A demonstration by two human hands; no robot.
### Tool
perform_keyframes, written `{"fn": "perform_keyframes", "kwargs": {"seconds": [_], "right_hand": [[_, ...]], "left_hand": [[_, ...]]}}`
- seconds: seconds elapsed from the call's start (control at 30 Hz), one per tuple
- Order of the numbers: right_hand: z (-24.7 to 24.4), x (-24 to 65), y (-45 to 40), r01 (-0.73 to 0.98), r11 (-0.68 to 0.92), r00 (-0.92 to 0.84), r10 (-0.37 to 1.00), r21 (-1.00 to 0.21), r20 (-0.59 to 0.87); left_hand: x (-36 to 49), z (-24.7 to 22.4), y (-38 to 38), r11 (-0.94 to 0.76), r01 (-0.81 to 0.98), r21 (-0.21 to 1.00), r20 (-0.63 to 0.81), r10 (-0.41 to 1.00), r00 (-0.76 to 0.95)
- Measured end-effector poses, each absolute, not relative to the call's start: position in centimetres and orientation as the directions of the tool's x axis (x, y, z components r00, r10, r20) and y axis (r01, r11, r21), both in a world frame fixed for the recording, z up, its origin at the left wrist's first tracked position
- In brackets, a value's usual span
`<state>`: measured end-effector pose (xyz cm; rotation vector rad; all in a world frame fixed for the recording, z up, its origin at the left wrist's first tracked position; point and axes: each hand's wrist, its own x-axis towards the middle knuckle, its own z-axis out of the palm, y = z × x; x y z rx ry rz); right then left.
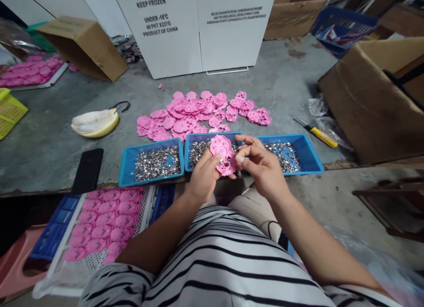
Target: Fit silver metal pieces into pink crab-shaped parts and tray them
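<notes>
- Pink piece (221, 144) sits between both hands, in front of the middle blue tray (198, 137).
- Left hand (202, 175) grips its lower left side, thumb on its face.
- Right hand (266, 166) curls at its right edge; whether it grips anything, I cannot tell.
- More pink pieces (192, 107) lie beyond.

Parts (190, 106) behind three bins (312, 154); phone (88, 170) left, tool (323, 137) right; carton (175, 48) behind parts.

A black-striped white top (228, 271) is worn with pale beige trousers (253, 206).
</notes>
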<state>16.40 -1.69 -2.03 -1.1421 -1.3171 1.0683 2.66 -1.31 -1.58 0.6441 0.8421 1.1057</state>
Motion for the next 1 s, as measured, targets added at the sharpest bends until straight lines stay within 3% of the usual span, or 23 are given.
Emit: {"fn": "perform_keyframes", "kwargs": {"seconds": [0.17,0.43,1.0], "right_hand": [[-2.1,16.5,-1.7,0.089,0.154,0.043,0.986,-0.984,0.158],[-2.0,17.4,-1.3,0.175,0.104,-0.102,0.991,-0.979,0.087],[-1.9,17.6,-1.8,0.18,0.066,-0.148,0.988,-0.981,0.039]], "left_hand": [[3.0,-1.5,-1.4,0.357,-0.553,0.752,-0.274,0.934,0.23],[3.1,-2.1,-1.8,0.413,-0.419,0.809,-0.283,0.898,0.338],[2.8,-1.8,-2.2,0.402,-0.394,0.827,-0.24,0.885,0.399]]}}
